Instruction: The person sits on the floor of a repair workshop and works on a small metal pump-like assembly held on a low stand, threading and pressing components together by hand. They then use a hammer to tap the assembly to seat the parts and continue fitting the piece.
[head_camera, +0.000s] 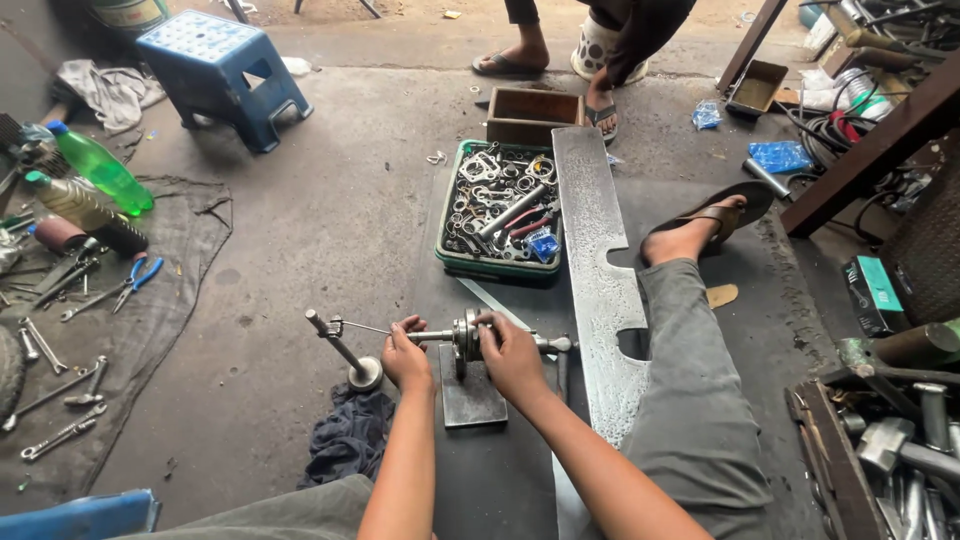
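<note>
The crankshaft (466, 340) lies level across a small steel block (470, 392) on a dark mat (490, 470) on the floor, near a green tray (448, 262) of spanners and gaskets. Both hands are closed on it: the right hand (512, 358) wraps the web, the left hand (405, 355) pinches the shaft end. A dial stand (345, 352) stands just beside. Turning slowly and keeping the shaft seated should serve best.

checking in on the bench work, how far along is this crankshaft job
Done: the crankshaft sits mounted on its stand, tools lie spread out on the cloth. In hand: the left hand grips the shaft end, the right hand covers the crank webs, beside the indicator post. Left: unclear; a tray of parts waits.
</note>
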